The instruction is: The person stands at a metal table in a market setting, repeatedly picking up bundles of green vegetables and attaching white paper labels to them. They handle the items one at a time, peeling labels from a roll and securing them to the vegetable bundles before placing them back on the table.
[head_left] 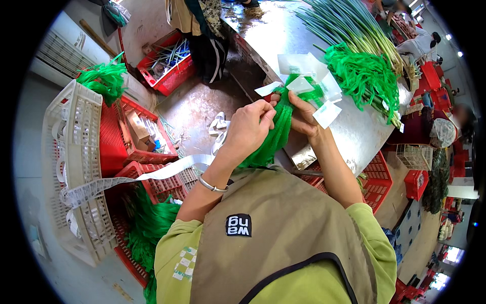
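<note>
A bunch of green mesh net bags with white paper labels at its top hangs in front of my apron. My right hand holds the bunch near the labels, thumb raised. My left hand, with a metal bracelet at the wrist, is beside the bunch with curled fingers; whether they pinch the mesh or a label is hidden. A long strip of white labels runs from the white plastic basket at left to behind my left forearm. More green net bags lie over scallions on the metal table.
Long scallions lie on the metal table. Red crates surround me: one holds cut stalks, another a cardboard box. Net bags fill the lower left. A person in dark trousers stands across; other people are at the right.
</note>
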The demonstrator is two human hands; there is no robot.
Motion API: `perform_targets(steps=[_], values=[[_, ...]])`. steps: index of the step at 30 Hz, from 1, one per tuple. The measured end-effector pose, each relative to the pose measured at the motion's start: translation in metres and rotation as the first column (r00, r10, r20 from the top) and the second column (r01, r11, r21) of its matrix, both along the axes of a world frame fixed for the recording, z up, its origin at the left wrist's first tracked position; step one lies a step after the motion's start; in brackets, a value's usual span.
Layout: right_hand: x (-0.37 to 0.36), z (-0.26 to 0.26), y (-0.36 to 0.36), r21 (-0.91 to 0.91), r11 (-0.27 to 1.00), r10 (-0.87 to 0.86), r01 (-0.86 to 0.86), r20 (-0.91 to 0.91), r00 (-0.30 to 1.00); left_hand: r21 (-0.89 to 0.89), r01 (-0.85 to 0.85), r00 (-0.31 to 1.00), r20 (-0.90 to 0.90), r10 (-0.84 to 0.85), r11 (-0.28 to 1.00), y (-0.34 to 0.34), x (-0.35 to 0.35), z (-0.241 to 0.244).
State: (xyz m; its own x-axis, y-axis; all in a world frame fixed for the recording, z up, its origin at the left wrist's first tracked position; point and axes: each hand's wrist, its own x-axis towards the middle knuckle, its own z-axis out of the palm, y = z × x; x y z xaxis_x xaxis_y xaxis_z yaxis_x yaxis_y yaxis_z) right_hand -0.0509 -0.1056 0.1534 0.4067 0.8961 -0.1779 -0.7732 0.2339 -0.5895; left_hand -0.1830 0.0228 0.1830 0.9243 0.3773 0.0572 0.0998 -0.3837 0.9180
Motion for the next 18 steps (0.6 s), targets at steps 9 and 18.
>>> perform_targets(steps=[9,18], values=[[-0.001,0.008,0.002,0.009,0.997,0.078,-0.078,0.0,0.997,0.151,-0.073,0.993,0.102,0.058,0.986,-0.009,0.004,0.012],[-0.001,-0.005,0.007,0.04,0.997,-0.061,0.061,-0.009,0.998,0.097,-0.065,0.985,0.167,0.048,0.993,-0.013,0.013,-0.001]])
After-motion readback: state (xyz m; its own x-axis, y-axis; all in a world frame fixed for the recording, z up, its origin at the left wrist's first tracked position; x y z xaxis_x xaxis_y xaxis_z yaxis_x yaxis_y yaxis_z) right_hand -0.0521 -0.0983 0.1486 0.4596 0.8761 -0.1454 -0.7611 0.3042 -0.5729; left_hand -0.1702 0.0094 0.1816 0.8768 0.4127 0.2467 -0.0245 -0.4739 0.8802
